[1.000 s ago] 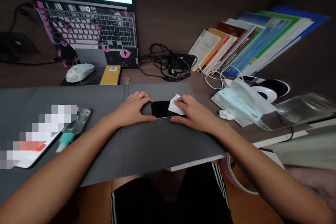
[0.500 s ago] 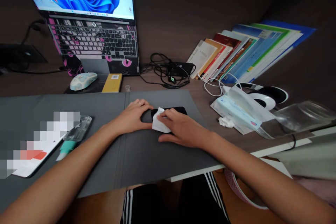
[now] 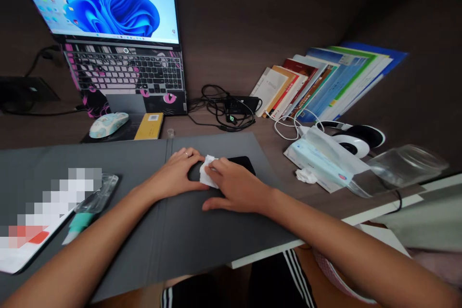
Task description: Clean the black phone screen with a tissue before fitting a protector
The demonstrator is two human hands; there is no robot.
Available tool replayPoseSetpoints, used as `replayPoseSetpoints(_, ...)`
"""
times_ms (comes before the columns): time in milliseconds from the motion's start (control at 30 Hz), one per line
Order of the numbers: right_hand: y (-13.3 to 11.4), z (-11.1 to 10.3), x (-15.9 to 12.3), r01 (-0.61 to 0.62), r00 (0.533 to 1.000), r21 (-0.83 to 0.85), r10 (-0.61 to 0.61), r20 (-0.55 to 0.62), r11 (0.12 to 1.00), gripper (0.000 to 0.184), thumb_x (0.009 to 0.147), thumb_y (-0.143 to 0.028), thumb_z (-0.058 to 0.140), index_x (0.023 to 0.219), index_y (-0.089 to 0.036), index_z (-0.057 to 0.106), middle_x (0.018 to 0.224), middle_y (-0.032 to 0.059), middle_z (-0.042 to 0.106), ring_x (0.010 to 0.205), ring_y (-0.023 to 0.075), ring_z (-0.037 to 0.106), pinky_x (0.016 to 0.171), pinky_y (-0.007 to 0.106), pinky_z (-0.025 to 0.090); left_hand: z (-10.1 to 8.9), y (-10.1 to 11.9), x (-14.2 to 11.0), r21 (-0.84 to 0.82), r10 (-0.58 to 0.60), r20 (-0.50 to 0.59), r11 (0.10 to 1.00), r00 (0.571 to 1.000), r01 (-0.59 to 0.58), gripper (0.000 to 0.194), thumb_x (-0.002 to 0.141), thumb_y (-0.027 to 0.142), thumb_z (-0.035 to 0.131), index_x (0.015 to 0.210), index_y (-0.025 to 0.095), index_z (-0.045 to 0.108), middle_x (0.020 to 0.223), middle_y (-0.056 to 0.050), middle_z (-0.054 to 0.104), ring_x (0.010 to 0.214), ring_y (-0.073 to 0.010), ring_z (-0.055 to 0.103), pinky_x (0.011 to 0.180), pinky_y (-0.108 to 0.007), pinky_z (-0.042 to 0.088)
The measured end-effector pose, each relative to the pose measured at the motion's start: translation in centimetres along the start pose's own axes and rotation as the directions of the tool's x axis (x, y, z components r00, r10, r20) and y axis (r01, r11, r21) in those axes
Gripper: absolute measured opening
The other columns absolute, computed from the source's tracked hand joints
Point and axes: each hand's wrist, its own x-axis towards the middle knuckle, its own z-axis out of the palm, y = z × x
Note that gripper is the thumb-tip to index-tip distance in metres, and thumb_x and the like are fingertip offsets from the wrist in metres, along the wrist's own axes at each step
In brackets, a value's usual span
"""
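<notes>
A black smartphone [image 3: 243,163] lies flat on the grey desk mat [image 3: 202,236], partly covered by my hands. My left hand [image 3: 176,173] braces its left end, thumb on the near side and fingers on the far side. My right hand [image 3: 240,185] presses a crumpled white tissue [image 3: 207,173] onto the phone's left part, close to my left hand. The right fingers are bent over the tissue, while the right thumb sticks out over the mat.
A laptop [image 3: 126,72], a mouse [image 3: 108,125] and a yellow booklet [image 3: 148,126] sit behind the mat. Black cables [image 3: 231,115] and leaning books [image 3: 306,82] are farther right. A tissue pack [image 3: 321,161], headphones [image 3: 355,142] and a clear jar [image 3: 411,166] occupy the right side.
My right hand has slid the tissue slightly left along the phone, nearer my left hand. My left hand keeps its hold. The head view has shifted a little, showing more of the laptop screen.
</notes>
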Motion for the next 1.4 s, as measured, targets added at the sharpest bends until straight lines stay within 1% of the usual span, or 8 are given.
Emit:
replayPoseSetpoints(100,0.6,-0.7,-1.9,-0.025,0.999,0.03,0.024,0.036,0.999,0.074,0.091,-0.072,0.051,0.131,-0.009,0.058,0.119,0.0192,0.062,0.104,0.0311,0.057,0.092,0.047,0.051,0.0,0.2,0.0,-0.004,-0.009,-0.014,1.0,1.0,0.009,0.056,0.08,0.058,0.074,0.123,0.024,0.062,0.123,-0.007,0.059,0.113,-0.0308,0.054,0.101,-0.047,0.043)
replayPoseSetpoints(333,3.8,-2.5,-6.7,-0.243,0.97,0.08,0.242,0.027,0.967,0.048,0.098,-0.052,0.055,0.129,-0.016,0.058,0.12,0.0158,0.062,0.11,0.0306,0.058,0.091,0.046,0.052,-0.3,0.6,0.1,-0.026,-0.018,-0.023,0.999,1.0,0.018,0.058,0.079,0.06,0.075,0.124,0.026,0.062,0.12,-0.006,0.06,0.111,-0.0306,0.054,0.1,-0.046,0.043)
replayPoseSetpoints(533,3.1,-1.7,-3.5,-0.17,0.985,0.075,0.167,0.05,0.983,0.071,0.084,-0.071,0.063,0.125,-0.012,0.061,0.116,0.0171,0.063,0.107,0.0325,0.059,0.09,0.048,0.052,-0.4,0.6,0.2,-0.032,-0.017,-0.005,0.999,1.0,0.017,0.056,0.078,0.056,0.078,0.122,0.025,0.062,0.119,-0.006,0.059,0.11,-0.03,0.054,0.099,-0.045,0.043)
replayPoseSetpoints(767,1.0,-0.1,1.6,0.054,0.998,0.109,-0.055,0.011,0.993,0.064,0.087,-0.071,0.06,0.115,-0.013,0.064,0.114,0.0161,0.065,0.104,0.0295,0.059,0.092,0.045,0.051,-0.1,0.3,0.1,-0.033,0.008,-0.021,0.999,1.0,-0.009,0.047,0.079,0.056,0.076,0.112,0.024,0.064,0.116,-0.006,0.06,0.107,-0.0297,0.054,0.097,-0.046,0.044)
replayPoseSetpoints(867,1.7,-0.8,0.7,0.028,0.998,0.128,-0.035,0.05,0.991,0.061,0.089,-0.066,0.061,0.122,-0.015,0.062,0.12,0.0149,0.064,0.108,0.0288,0.059,0.093,0.043,0.051,0.0,0.3,0.0,-0.033,0.005,-0.025,0.999,1.0,-0.006,0.05,0.08,0.057,0.075,0.117,0.025,0.063,0.118,-0.006,0.06,0.109,-0.0299,0.054,0.098,-0.046,0.043)
replayPoseSetpoints(1033,4.2,-2.5,-4.0,-0.148,0.988,0.15,0.138,0.075,0.978,0.057,0.092,-0.059,0.062,0.13,-0.017,0.058,0.123,0.0141,0.064,0.114,0.0303,0.059,0.095,0.046,0.051,-0.5,0.7,0.1,-0.033,-0.02,-0.011,0.999,1.0,0.019,0.058,0.078,0.059,0.076,0.122,0.026,0.062,0.119,-0.006,0.059,0.11,-0.0297,0.054,0.099,-0.046,0.043)
replayPoseSetpoints(1133,5.3,-2.8,-5.3,-0.199,0.979,0.13,0.19,0.074,0.971,0.053,0.095,-0.057,0.058,0.13,-0.018,0.059,0.124,0.0151,0.063,0.114,0.0311,0.059,0.095,0.047,0.051,-0.7,0.8,0.2,-0.049,-0.021,-0.007,0.999,1.0,0.021,0.062,0.077,0.062,0.076,0.125,0.025,0.061,0.12,-0.007,0.058,0.112,-0.0301,0.053,0.1,-0.046,0.043)
replayPoseSetpoints(1400,3.0,-1.2,-0.1,-0.086,0.995,0.097,0.08,0.062,0.992,0.069,0.085,-0.069,0.065,0.129,-0.015,0.062,0.121,0.0158,0.064,0.11,0.0324,0.059,0.092,0.048,0.052,-0.7,0.7,0.0,-0.031,-0.009,-0.007,0.999,1.0,0.009,0.059,0.078,0.059,0.076,0.124,0.025,0.062,0.118,-0.007,0.058,0.11,-0.03,0.054,0.1,-0.046,0.043)
